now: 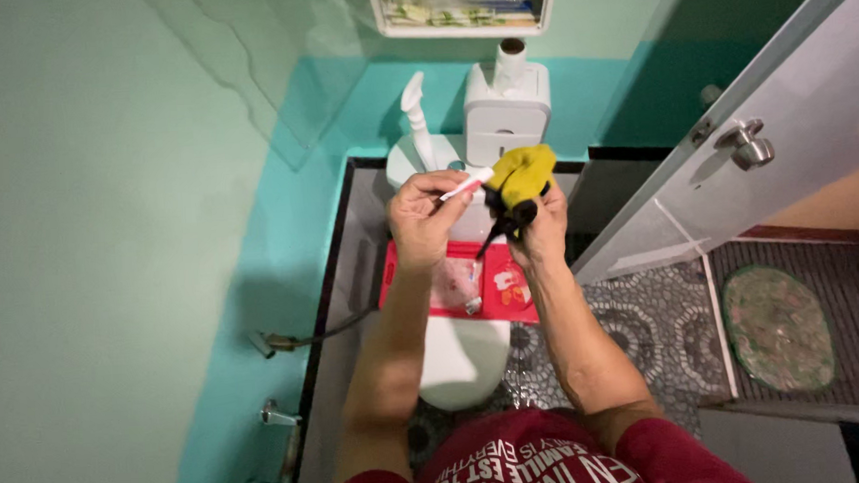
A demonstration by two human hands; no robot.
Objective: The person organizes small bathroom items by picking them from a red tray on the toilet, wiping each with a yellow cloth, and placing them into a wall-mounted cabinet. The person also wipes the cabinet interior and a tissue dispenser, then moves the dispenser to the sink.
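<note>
Gripping yellow cloth (525, 173) in right hand (543, 229), left hand (424, 213) pinching white stick (466, 185)

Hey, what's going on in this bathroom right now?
A person in a dark red printed shirt stands over a white toilet in a small room with turquoise walls. Their left hand pinches a thin white and pink stick-like tool; what it is exactly is hard to tell. Their right hand grips a yellow cloth bundled with something black. Below the hands, a red flat package lies across the closed toilet lid. A white door with a round metal knob stands open on the right.
</note>
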